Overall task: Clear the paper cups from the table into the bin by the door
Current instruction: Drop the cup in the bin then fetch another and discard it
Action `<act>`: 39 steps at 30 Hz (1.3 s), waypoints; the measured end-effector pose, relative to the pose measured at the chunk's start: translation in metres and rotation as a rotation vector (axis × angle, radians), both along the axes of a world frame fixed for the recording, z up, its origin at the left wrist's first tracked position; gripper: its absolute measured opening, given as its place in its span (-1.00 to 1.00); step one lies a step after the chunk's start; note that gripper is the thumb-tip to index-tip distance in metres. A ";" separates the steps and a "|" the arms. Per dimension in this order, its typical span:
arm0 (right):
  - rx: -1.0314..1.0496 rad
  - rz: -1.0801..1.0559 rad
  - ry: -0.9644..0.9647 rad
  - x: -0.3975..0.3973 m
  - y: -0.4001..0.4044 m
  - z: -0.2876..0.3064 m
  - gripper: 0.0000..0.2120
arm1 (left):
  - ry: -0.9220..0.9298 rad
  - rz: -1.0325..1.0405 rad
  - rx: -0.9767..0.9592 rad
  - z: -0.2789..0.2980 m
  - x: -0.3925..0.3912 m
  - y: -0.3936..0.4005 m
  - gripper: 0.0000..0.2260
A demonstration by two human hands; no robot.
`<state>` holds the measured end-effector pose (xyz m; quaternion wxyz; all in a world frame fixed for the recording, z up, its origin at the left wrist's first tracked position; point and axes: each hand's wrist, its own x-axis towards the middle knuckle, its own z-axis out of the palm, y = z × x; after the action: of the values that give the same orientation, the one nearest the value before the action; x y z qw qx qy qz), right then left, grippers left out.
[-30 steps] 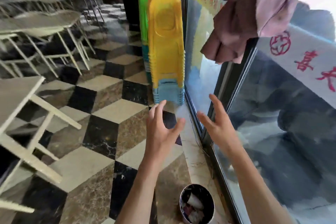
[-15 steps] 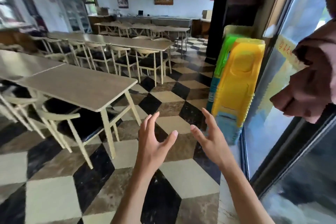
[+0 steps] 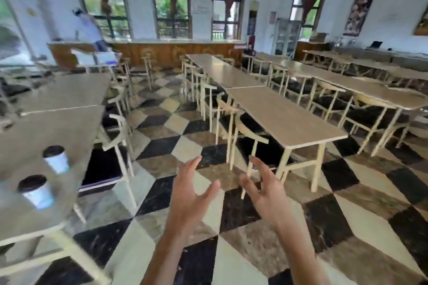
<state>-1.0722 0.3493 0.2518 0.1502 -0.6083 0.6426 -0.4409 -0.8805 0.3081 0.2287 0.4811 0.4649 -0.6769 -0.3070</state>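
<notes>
Now that our view has swung from the door to the room, both hands (left (image 3: 188, 194), right (image 3: 266, 194)) are empty, and two seemingly lidded paper cups (image 3: 37, 191) (image 3: 56, 158) await on the left bench (image 3: 76, 127)

checkered floor (image 3: 162, 146), long tables (image 3: 284, 118), pale chairs (image 3: 120, 127), curtained windows (image 3: 173, 7)
</notes>
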 end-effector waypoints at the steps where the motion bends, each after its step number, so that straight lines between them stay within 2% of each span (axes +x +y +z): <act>1: 0.011 0.055 -0.003 0.030 -0.017 -0.003 -0.47 | 0.003 0.042 0.014 -0.002 0.032 -0.006 -0.44; 9: 0.064 0.420 -0.088 0.295 -0.113 -0.010 -0.47 | -0.096 0.444 -0.023 -0.012 0.293 -0.032 -0.52; 16: 0.110 0.645 -0.114 0.445 -0.159 -0.023 -0.50 | -0.096 0.639 -0.043 -0.014 0.427 -0.036 -0.49; 26: 0.159 0.765 -0.110 0.557 -0.281 -0.087 -0.56 | -0.172 0.789 0.104 -0.062 0.528 -0.137 -0.44; 33: 0.344 0.754 -0.038 0.585 -0.369 -0.150 -0.57 | -0.236 0.779 0.356 -0.124 0.553 -0.228 -0.44; 39: 0.491 0.682 0.003 0.606 -0.419 -0.189 -0.57 | -0.286 0.722 0.473 -0.159 0.569 -0.296 -0.38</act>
<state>-0.4665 -0.0701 0.0630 0.4271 -0.7331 0.4906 -0.1987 -0.3118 0.0120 0.0697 0.3395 0.8061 -0.4422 -0.1985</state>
